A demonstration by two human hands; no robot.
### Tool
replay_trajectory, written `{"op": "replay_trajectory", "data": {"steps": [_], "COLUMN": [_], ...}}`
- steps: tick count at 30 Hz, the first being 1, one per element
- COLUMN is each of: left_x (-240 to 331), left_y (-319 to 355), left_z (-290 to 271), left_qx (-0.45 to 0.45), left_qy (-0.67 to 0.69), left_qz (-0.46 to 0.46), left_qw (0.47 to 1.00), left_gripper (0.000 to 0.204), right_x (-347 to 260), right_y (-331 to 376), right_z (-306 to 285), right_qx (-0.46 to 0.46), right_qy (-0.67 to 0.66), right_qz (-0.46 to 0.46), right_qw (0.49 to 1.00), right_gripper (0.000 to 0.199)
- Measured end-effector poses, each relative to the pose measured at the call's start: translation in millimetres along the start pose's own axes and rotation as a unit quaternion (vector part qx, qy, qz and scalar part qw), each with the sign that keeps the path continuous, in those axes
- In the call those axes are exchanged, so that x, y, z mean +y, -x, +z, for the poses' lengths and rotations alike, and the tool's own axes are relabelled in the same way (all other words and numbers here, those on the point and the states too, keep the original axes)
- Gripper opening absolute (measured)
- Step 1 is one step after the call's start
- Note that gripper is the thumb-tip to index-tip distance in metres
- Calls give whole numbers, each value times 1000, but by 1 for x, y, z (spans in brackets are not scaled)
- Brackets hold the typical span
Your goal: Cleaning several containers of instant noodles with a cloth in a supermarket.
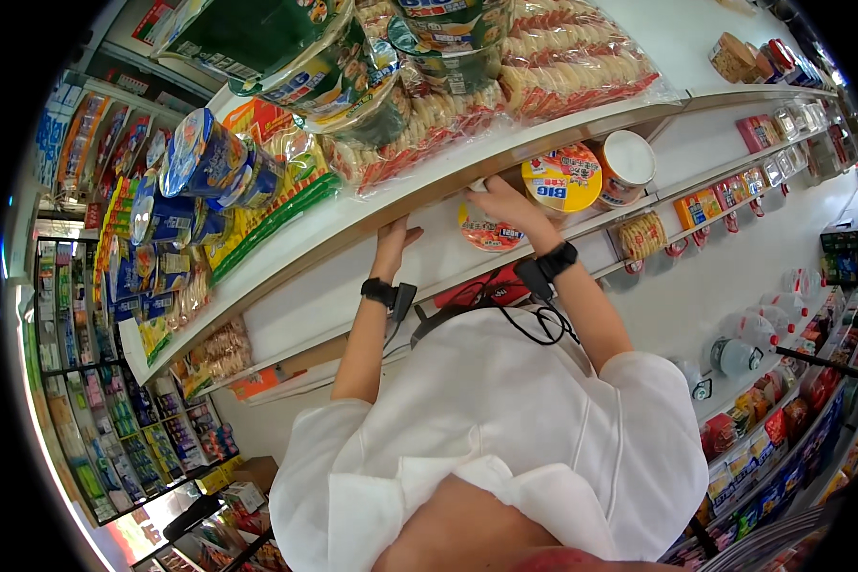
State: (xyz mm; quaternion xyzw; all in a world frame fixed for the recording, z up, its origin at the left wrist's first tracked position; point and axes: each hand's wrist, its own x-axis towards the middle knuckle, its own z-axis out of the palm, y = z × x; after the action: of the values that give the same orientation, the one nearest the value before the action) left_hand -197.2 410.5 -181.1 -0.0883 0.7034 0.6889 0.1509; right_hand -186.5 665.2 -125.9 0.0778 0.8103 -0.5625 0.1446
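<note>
Both my hands reach in under the front edge of the upper shelf [419, 195]. My left hand [393, 244] is partly covered by that edge, its thumb stretched out and apart from the palm; I see nothing in it. To its right, my right hand [510, 205] is bent, with its fingers closed near the shelf edge around a small white bit I cannot make out. Below its wrist sits an instant noodle cup with an orange-red lid [491, 231]. Just right of it stand a yellow-lidded noodle cup [562, 178] and a white-topped cup [629, 157].
Overhead, the upper shelf bears green noodle tubs [353, 81], blue noodle cups [200, 157] and bagged noodle cakes [572, 62]. A noodle pack [642, 235] and small boxes [701, 210] line the lower shelf on the right. Large plastic bottles [739, 353] stand farther right.
</note>
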Motion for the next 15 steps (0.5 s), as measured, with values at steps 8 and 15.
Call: {"op": "replay_trajectory", "data": {"steps": [8, 15], "left_x": [-60, -46], "left_y": [-83, -57], "left_z": [10, -9], "left_qx": [-65, -57], "left_qy": [189, 246], "left_qz": [-38, -4], "left_qw": [979, 968], "left_gripper": [31, 32], "right_x": [87, 48], "right_y": [-94, -81], "right_z": [40, 65], "right_qx": [76, -22], "right_qy": [-114, -101], "right_qz": [-229, -167], "right_qw": [964, 981], "right_gripper": [37, 25]}}
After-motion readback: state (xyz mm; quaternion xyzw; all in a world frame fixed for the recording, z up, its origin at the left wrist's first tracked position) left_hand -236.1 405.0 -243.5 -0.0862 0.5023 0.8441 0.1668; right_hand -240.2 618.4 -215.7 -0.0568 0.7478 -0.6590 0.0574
